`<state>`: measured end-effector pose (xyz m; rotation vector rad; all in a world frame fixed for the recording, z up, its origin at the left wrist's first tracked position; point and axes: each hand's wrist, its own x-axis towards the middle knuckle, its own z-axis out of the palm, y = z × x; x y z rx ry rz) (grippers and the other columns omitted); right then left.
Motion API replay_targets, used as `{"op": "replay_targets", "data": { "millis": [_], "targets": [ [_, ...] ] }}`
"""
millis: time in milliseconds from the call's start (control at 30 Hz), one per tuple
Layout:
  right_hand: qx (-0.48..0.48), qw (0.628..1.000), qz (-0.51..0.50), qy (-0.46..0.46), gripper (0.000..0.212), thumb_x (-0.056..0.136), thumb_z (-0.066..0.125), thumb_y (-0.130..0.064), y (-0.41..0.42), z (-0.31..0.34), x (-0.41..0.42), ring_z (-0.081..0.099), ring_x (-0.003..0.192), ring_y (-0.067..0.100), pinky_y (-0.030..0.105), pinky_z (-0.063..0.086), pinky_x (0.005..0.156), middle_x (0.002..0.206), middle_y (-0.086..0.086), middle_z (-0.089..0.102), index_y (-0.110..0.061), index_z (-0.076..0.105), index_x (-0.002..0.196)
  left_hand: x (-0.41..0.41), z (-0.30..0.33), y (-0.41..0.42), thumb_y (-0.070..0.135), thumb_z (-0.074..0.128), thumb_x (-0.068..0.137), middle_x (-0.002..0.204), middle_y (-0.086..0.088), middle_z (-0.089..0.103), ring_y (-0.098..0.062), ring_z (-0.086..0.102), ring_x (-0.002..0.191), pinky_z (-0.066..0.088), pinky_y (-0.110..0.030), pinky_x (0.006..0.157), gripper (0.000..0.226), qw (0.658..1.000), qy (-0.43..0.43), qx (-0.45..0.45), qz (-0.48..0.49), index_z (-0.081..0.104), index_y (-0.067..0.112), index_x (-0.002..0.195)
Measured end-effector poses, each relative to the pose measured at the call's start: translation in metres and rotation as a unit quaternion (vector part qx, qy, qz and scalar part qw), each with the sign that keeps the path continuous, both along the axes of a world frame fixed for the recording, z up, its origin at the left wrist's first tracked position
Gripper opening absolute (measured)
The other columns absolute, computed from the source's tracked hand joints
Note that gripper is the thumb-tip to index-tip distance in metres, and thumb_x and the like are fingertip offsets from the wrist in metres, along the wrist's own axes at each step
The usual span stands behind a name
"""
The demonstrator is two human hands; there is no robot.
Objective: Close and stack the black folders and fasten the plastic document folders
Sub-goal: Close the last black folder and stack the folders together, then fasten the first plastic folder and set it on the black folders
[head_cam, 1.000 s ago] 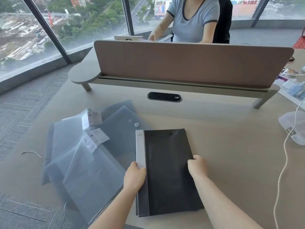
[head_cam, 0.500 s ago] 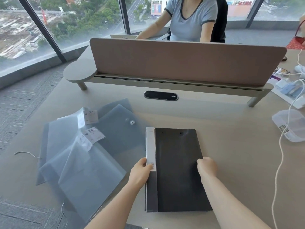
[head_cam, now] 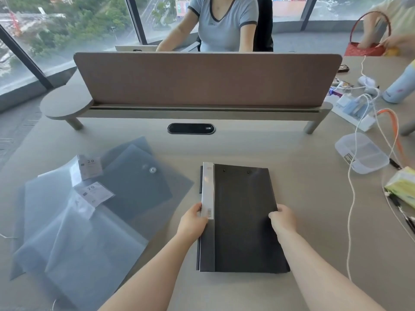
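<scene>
Head view: translucent plastic folders [head_cam: 89, 212] lie fanned left of my hands, a clear box [head_cam: 361, 153] and white cable [head_cam: 350, 198] to the right. My left hand [head_cam: 193, 221] and right hand [head_cam: 284, 219] pinch opposite edges of the closed black folders [head_cam: 242, 221], flat on the beige worktop [head_cam: 303, 221] before a brown divider [head_cam: 206, 79] and windows.

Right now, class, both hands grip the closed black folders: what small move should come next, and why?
Probably let go and reach left for the plastic document folders. The black folders lie closed and stacked between the left hand and right hand; the plastic ones lie loose.
</scene>
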<state>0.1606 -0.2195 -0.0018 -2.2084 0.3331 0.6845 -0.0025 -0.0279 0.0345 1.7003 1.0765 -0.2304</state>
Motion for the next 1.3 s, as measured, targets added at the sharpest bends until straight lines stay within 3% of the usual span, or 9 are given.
{"op": "replay_targets", "data": {
  "millis": [167,367,533,667,800,900,1000,1133,1300],
  "targets": [
    [-0.008,0.998,0.045,-0.036,0.030,0.073,0.052,0.000,-0.002,-0.007,0.001,0.066,0.084,0.031,0.035,0.051,0.070,0.090,0.005,0.072,-0.019,0.066,0.092,0.002,-0.008,-0.001,0.015,0.045,0.092,0.132,0.001,0.062,-0.023,0.062,0.111,0.053,-0.040,0.094,0.050,0.999,0.019,0.035,0.006,0.049,0.023,0.141],
    [-0.124,0.985,0.078,-0.093,0.036,0.084,0.065,-0.020,-0.001,-0.010,-0.009,0.051,0.112,0.034,0.038,0.046,0.084,0.114,0.013,0.057,-0.018,0.062,0.120,0.002,-0.012,-0.004,0.012,0.042,0.093,0.134,0.000,0.061,-0.022,0.063,0.110,0.055,-0.034,0.088,0.052,0.999,0.015,0.042,0.027,0.047,0.021,0.144],
    [-0.099,0.984,0.079,-0.129,0.042,0.083,0.064,-0.019,0.006,0.005,-0.009,0.054,0.110,0.031,0.039,0.048,0.083,0.118,0.011,0.056,-0.018,0.058,0.125,0.002,-0.009,-0.008,0.017,0.046,0.094,0.141,0.002,0.054,-0.019,0.063,0.109,0.052,-0.037,0.094,0.049,0.997,-0.009,0.053,0.047,0.046,0.021,0.143],
    [-0.023,0.975,0.133,-0.176,0.034,0.088,0.059,-0.016,0.037,0.023,-0.019,0.056,0.102,0.024,0.033,0.048,0.077,0.114,0.003,0.052,-0.019,0.058,0.122,-0.009,-0.005,-0.006,0.020,0.047,0.096,0.145,-0.001,0.050,-0.019,0.055,0.122,0.045,-0.039,0.105,0.051,0.993,-0.022,0.077,0.092,0.042,0.019,0.146],
    [0.055,0.945,0.242,-0.216,0.032,0.092,0.055,-0.014,0.087,0.046,-0.035,0.056,0.103,0.018,0.026,0.046,0.076,0.117,-0.001,0.052,-0.020,0.059,0.123,-0.030,0.005,0.008,0.019,0.049,0.097,0.142,-0.002,0.051,-0.019,0.046,0.131,0.038,-0.035,0.109,0.044,0.979,-0.030,0.153,0.129,0.048,0.019,0.141],
    [0.094,0.913,0.334,-0.215,0.043,0.091,0.051,-0.010,0.127,0.057,-0.049,0.049,0.120,0.019,0.032,0.046,0.091,0.130,-0.001,0.053,-0.019,0.056,0.132,-0.051,0.009,0.025,0.019,0.051,0.096,0.145,-0.001,0.048,-0.022,0.037,0.136,0.033,-0.035,0.109,0.045,0.967,-0.013,0.194,0.162,0.048,0.020,0.141],
    [0.105,0.873,0.427,-0.210,0.053,0.092,0.050,-0.010,0.163,0.064,-0.064,0.034,0.139,0.019,0.030,0.030,0.109,0.148,0.000,0.043,-0.018,0.045,0.144,-0.072,0.010,0.044,0.020,0.055,0.094,0.149,-0.002,0.045,-0.024,0.032,0.139,0.029,-0.035,0.112,0.047,0.952,0.012,0.234,0.196,0.050,0.019,0.140],
    [0.069,0.834,0.519,-0.172,0.065,0.093,0.051,-0.019,0.203,0.060,-0.082,0.013,0.150,0.016,0.032,0.016,0.118,0.162,0.002,0.021,-0.023,0.026,0.154,-0.098,0.004,0.067,0.031,0.056,0.094,0.160,-0.005,0.028,-0.026,0.019,0.148,0.021,-0.040,0.119,0.058,0.938,0.070,0.256,0.224,0.039,0.022,0.149],
    [-0.012,0.807,0.572,-0.147,0.073,0.093,0.052,-0.024,0.239,0.038,-0.086,0.011,0.151,0.024,0.034,0.014,0.120,0.164,0.010,0.010,-0.021,0.016,0.156,-0.113,-0.011,0.089,0.044,0.054,0.094,0.166,-0.007,0.005,-0.028,0.004,0.153,0.013,-0.043,0.122,0.070,0.930,0.128,0.264,0.222,0.022,0.029,0.155]
  ]
}}
